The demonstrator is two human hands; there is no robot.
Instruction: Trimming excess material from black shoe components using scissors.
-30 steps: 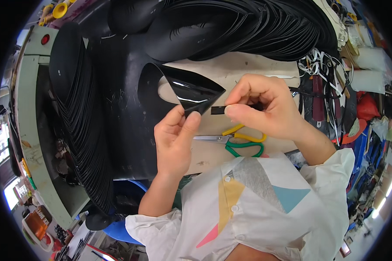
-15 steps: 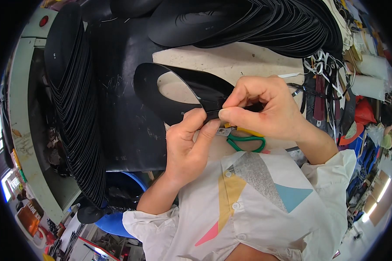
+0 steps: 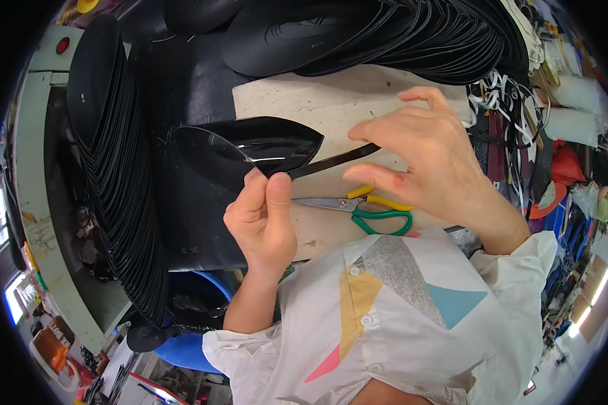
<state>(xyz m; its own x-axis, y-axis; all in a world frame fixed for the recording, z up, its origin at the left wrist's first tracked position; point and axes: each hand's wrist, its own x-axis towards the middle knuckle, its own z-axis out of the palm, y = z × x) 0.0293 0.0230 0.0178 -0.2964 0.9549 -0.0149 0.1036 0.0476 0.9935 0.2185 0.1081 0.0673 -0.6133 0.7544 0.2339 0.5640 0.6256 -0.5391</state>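
A black, leather-like curved piece point(image 3: 277, 138) with a glossy inner face is pinched at its near edge between the thumb and bent fingers of my left hand point(image 3: 262, 219). From that pinch a narrow black strip point(image 3: 337, 160) runs up and to the right. Its far end reaches the fingers of my right hand point(image 3: 429, 145), which is spread open with thumb and fingers wide apart. Whether the strip touches those fingers I cannot tell. Below the strip, scissors point(image 3: 381, 223) with green and yellow handles lie on the pale board point(image 3: 317, 236).
A tall fanned stack of black pieces point(image 3: 118, 182) stands at the left, and another stack point(image 3: 412, 40) lies across the back. White and black strips point(image 3: 503, 98) hang tangled at the right. A blue bucket point(image 3: 196, 358) sits below the table's left front.
My right hand has let go of the edge and opened, moving up and right. My left hand has shifted left with the black piece, baring the scissor blades and the strip.
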